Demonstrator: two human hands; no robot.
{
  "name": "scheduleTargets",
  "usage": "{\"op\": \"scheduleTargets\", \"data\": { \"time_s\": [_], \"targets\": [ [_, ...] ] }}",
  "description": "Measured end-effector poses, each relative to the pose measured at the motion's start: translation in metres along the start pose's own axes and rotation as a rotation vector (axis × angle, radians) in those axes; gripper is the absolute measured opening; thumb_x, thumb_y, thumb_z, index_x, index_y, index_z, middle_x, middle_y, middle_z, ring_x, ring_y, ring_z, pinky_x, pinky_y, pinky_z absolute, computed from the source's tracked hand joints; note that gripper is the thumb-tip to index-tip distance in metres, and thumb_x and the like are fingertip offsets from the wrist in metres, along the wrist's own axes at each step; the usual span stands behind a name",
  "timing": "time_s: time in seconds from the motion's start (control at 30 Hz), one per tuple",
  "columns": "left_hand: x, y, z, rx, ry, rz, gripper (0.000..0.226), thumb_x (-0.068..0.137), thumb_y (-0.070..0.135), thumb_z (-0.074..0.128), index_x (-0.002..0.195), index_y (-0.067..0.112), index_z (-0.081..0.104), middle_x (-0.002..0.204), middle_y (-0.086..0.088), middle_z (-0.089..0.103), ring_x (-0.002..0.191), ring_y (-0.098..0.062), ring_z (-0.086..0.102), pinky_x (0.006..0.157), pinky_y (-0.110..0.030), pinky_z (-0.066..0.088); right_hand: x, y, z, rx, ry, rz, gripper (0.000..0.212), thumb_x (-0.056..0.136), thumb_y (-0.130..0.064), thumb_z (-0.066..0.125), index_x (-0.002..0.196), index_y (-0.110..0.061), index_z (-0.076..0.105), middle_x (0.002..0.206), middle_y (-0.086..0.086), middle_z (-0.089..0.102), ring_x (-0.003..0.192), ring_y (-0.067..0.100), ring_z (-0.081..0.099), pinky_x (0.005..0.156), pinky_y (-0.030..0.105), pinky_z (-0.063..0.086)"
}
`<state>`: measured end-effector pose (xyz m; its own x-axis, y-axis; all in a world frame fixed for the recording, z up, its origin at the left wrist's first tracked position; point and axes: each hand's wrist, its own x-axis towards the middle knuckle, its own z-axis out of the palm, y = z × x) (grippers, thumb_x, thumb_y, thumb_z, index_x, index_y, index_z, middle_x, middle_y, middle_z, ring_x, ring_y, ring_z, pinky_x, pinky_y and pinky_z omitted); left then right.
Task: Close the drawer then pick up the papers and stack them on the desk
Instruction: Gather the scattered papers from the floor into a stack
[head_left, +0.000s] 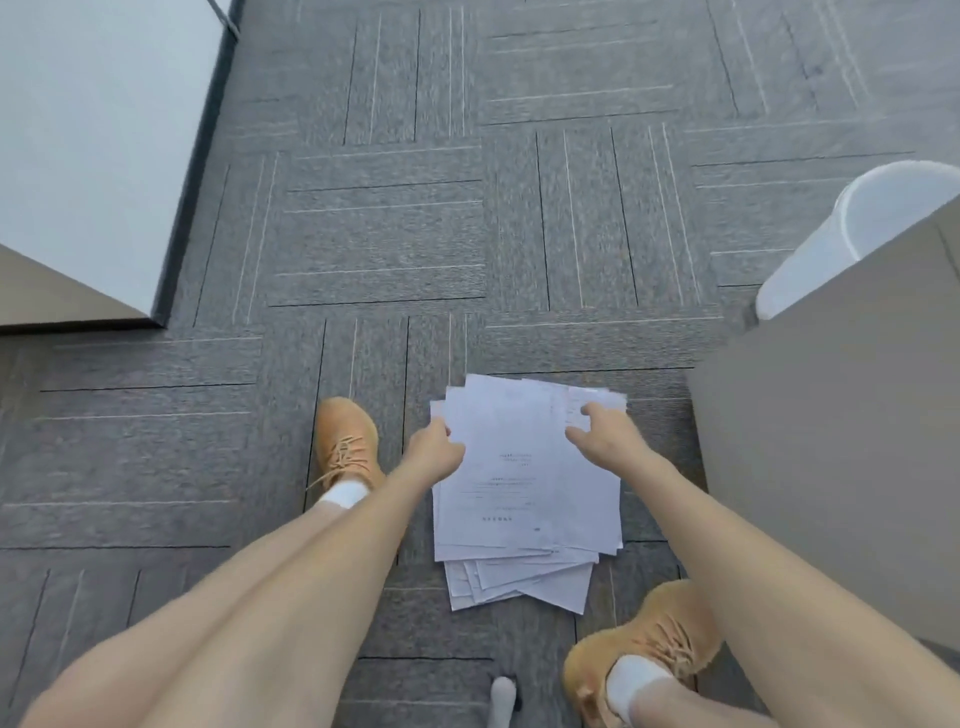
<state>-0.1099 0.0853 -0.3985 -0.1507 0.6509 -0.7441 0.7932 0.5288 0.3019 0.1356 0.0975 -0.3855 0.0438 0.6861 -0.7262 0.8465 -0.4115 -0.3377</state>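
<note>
A loose pile of white printed papers (524, 483) lies fanned out on the grey carpet between my feet. My left hand (434, 449) grips the pile's left edge near its far corner, fingers curled around the sheets. On the far right part of the pile rests my right hand (602, 434), fingers spread and pressing on the top sheets. Whether the papers have left the floor I cannot tell. No drawer is in view.
A beige desk or cabinet side (841, 447) rises close on the right, with a white waste bin (852, 234) behind it. A white panel (93, 145) stands at the left. My tan shoes (345, 441) flank the papers on the carpet (395, 234).
</note>
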Motion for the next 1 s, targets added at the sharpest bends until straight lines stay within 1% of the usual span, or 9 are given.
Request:
{"op": "scheduleTargets", "data": {
  "time_s": [0.07,0.17,0.3,0.43,0.53,0.63,0.8,0.9,1.0],
  "targets": [
    [0.02,-0.011,0.014,0.005,-0.011,-0.041,0.042,0.088,0.022,0.047,0.127,0.008,0.046,0.129,-0.016,0.055,0.11,-0.032,0.053,0.081,-0.034,0.043,0.023,0.013,0.02,0.004,-0.026,0.022,0.064,0.094,-0.039,0.051,0.149,-0.01,0.038,0.152,0.017,0.043,0.132,0.034,0.05,0.102,0.042,0.045],
    [0.044,-0.027,0.033,-0.008,-0.026,-0.093,0.045,0.089,0.021,0.048,0.132,0.008,0.043,0.132,-0.015,0.054,0.105,-0.03,0.052,0.079,-0.033,0.041,0.05,0.032,0.049,0.005,-0.056,0.064,0.063,0.095,-0.04,0.05,0.15,-0.012,0.037,0.151,0.018,0.042,0.125,0.036,0.054,0.095,0.043,0.048],
    [0.074,-0.05,0.059,-0.036,-0.023,-0.156,0.053,0.088,0.021,0.048,0.14,0.01,0.038,0.142,-0.01,0.051,0.124,-0.031,0.052,0.083,-0.031,0.038,0.075,0.058,0.085,-0.006,-0.069,0.131,0.061,0.094,-0.037,0.048,0.149,-0.014,0.037,0.145,0.019,0.045,0.121,0.038,0.054,0.097,0.046,0.049],
    [0.093,-0.065,0.083,-0.12,-0.049,-0.246,0.055,0.088,0.019,0.05,0.14,0.009,0.037,0.141,-0.011,0.052,0.126,-0.032,0.05,0.092,-0.034,0.041,0.095,0.081,0.111,-0.032,-0.055,0.242,0.061,0.094,-0.04,0.046,0.15,-0.019,0.031,0.156,0.024,0.026,0.143,0.041,0.027,0.117,0.059,0.024],
    [0.103,-0.078,0.101,-0.216,-0.05,-0.312,0.06,0.082,0.021,0.052,0.138,0.011,0.036,0.136,-0.013,0.05,0.12,-0.033,0.052,0.094,-0.038,0.046,0.105,0.092,0.126,-0.065,-0.064,0.296,0.074,0.095,-0.045,0.044,0.157,-0.024,0.009,0.162,0.029,-0.001,0.151,0.044,0.002,0.12,0.062,0.007],
    [0.116,-0.089,0.117,-0.172,0.03,-0.359,0.066,0.075,0.028,0.053,0.138,0.014,0.038,0.137,-0.017,0.04,0.126,-0.037,0.044,0.104,-0.043,0.04,0.11,0.094,0.141,-0.069,-0.115,0.264,0.083,0.095,-0.049,0.043,0.159,-0.023,-0.003,0.164,0.026,-0.009,0.153,0.041,-0.007,0.12,0.061,0.001],
    [0.113,-0.082,0.129,-0.133,0.061,-0.327,0.049,0.08,0.026,0.056,0.126,0.012,0.046,0.135,-0.014,0.033,0.127,-0.035,0.035,0.1,-0.038,0.037,0.11,0.082,0.162,-0.074,-0.139,0.128,0.087,0.096,-0.048,0.045,0.159,-0.016,-0.005,0.165,0.02,-0.016,0.154,0.036,-0.01,0.124,0.052,0.003],
    [0.112,-0.079,0.131,-0.19,0.063,-0.304,0.046,0.076,0.026,0.056,0.12,0.013,0.051,0.128,-0.011,0.038,0.119,-0.034,0.045,0.091,-0.035,0.043,0.11,0.07,0.167,0.01,-0.147,0.02,0.08,0.098,-0.043,0.046,0.16,-0.016,0.003,0.168,0.015,-0.008,0.155,0.032,-0.002,0.125,0.046,0.011],
    [0.115,-0.082,0.128,-0.329,0.11,-0.282,0.05,0.069,0.023,0.055,0.119,0.015,0.053,0.119,-0.01,0.052,0.108,-0.033,0.057,0.09,-0.042,0.05,0.109,0.068,0.164,0.048,0.024,0.086,0.07,0.098,-0.038,0.046,0.158,-0.018,0.015,0.167,0.019,-0.003,0.155,0.033,0.004,0.123,0.049,0.015]
  ]
}}
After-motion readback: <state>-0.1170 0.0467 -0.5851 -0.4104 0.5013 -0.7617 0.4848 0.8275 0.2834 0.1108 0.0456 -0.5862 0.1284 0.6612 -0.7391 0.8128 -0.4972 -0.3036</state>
